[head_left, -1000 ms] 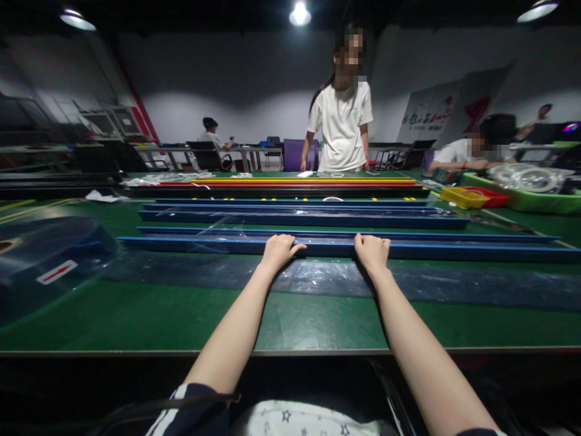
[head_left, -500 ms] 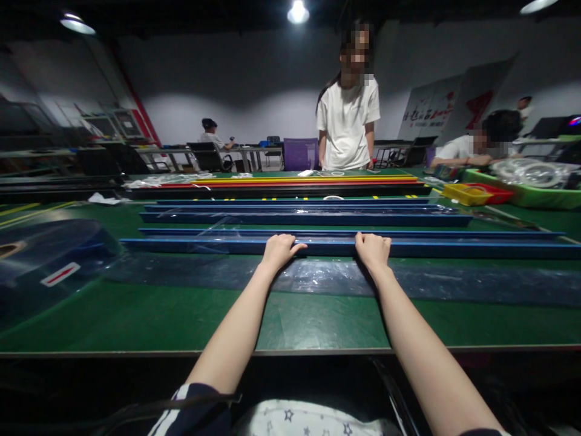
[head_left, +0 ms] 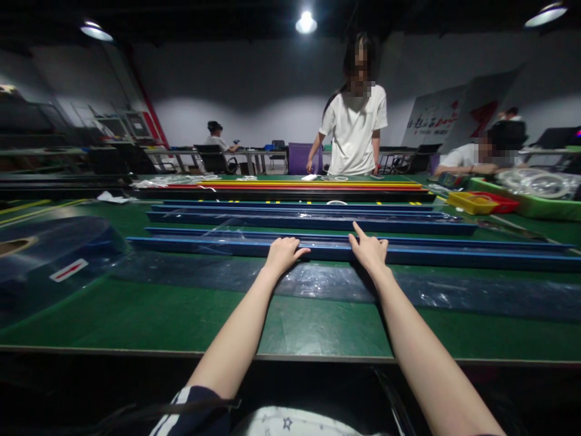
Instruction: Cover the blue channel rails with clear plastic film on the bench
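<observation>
On the green table [head_left: 136, 315], a film roll [head_left: 49, 254] lies far left. The left hand [head_left: 282, 254] rests loosely curled atop the nearest blue rail [head_left: 454, 255]; the right hand [head_left: 371, 251] beside it, finger extended. Long and seemingly stiff, the rail is best held well apart.

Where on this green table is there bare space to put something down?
Bare green table runs between the near edge and the clear film sheet, widest left of the left hand. Beyond, it is crowded: both hands rest on the nearest blue strip, more strips lie behind, and a film roll fills the left corner.
</observation>
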Demonstrator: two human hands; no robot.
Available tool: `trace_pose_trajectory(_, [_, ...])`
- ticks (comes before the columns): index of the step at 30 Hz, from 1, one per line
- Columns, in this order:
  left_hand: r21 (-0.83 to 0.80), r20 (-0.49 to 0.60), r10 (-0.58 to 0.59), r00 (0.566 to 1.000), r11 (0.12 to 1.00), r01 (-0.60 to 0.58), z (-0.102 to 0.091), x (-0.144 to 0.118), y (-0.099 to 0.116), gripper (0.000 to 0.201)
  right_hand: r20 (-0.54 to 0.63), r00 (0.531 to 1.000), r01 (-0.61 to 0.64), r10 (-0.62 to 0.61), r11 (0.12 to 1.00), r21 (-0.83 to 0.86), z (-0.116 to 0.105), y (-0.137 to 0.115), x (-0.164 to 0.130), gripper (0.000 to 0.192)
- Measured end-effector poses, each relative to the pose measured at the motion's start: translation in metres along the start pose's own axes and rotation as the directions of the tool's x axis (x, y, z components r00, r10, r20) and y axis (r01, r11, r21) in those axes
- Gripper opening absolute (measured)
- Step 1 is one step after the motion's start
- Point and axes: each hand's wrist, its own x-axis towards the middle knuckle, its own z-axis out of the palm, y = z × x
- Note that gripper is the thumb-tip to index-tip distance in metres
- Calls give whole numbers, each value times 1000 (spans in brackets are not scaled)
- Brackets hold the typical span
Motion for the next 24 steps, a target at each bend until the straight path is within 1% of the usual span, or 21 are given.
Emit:
trace_pose_trajectory(2, [-5, 1, 0, 1000, 1000, 0, -1, 0, 0, 45, -19, 1000, 20, -20, 1000, -12, 1, 1, 0, 51])
trace_pose_trajectory(4, [-9, -1, 1, 1000, 1000, -1, -1, 0, 0, 45, -79, 994, 75, -74, 997, 2, 2, 0, -2, 46])
trace_pose_trajectory(6, [-11, -4, 3, 1000, 1000, -3, 0, -1, 0, 45, -148, 975, 170, -165, 985, 25, 4, -6, -7, 40])
trace_pose_trajectory(8, [-13, -9, 7, 1000, 1000, -7, 0, -1, 0, 45, -188, 943, 289, -275, 956, 50, 5, -15, -13, 38])
trace_pose_trajectory(9, [-16, -13, 8, 1000, 1000, -9, 1, -1, 0, 45, -187, 924, 349, -332, 935, 63, 6, -21, -17, 38])
trace_pose_trajectory(11, [-23, -23, 12, 1000, 1000, -13, 1, -2, 0, 45, -149, 883, 457, -444, 887, 67, 10, -32, -24, 38])
trace_pose_trajectory(13, [-30, -33, 15, 999, 999, -16, 2, -3, 0, 45, -89, 848, 527, -523, 850, 20, 13, -40, -29, 37])
trace_pose_trajectory(15, [-40, -39, 14, 999, 999, -15, 1, -3, 0, 44, -44, 834, 548, -550, 835, -48, 16, -44, -31, 33])
trace_pose_trajectory(17, [-59, -39, 13, 999, 998, -15, 0, -4, 0, 44, -24, 844, 533, -536, 842, -81, 18, -44, -31, 27])
trace_pose_trajectory(21, [-111, -25, 25, 999, 993, -28, -3, -4, -1, 39, -9, 867, 496, -498, 865, -78, 17, -43, -27, 20])
trace_pose_trajectory(24, [-144, -26, 42, 999, 989, -45, -7, -5, -4, 35, 3, 866, 499, -500, 864, -75, 15, -43, -25, 18])
